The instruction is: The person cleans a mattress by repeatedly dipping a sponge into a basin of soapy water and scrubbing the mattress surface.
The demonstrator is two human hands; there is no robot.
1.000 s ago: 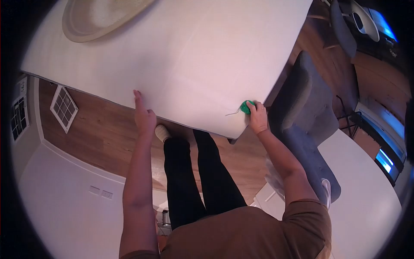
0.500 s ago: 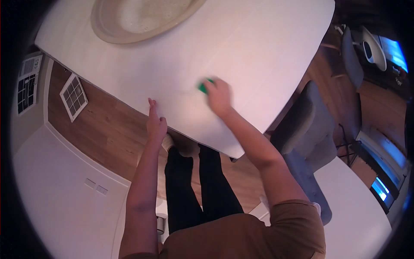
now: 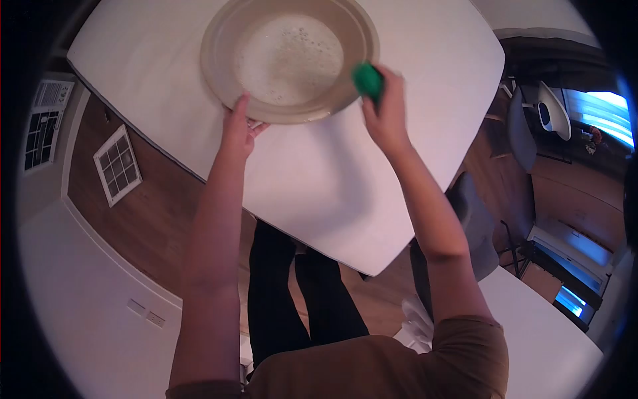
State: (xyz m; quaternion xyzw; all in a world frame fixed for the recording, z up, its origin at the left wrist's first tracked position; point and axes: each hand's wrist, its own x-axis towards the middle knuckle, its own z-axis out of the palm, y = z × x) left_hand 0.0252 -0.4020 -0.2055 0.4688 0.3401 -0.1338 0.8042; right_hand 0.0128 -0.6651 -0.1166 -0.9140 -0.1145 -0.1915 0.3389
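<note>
A beige basin (image 3: 216, 76) with sudsy, cloudy water stands on the white table (image 3: 292, 193). My left hand (image 3: 242, 130) is at the basin's near left rim, its thumb and fingers apart around the edge. Held in my right hand (image 3: 391, 110) is a green scrubber (image 3: 368, 81), slightly blurred, at the basin's right rim. Its fingers are closed on the scrubber.
Grey chairs (image 3: 473, 223) stand to the right of the table. A white-framed grid panel (image 3: 118, 165) is on the wooden floor at the left. Another white surface (image 3: 531, 332) lies at the lower right.
My right hand has carried the green scrubber from the table's near right corner up to the basin. My left hand has moved from the table edge to the basin rim. More of the basin shows.
</note>
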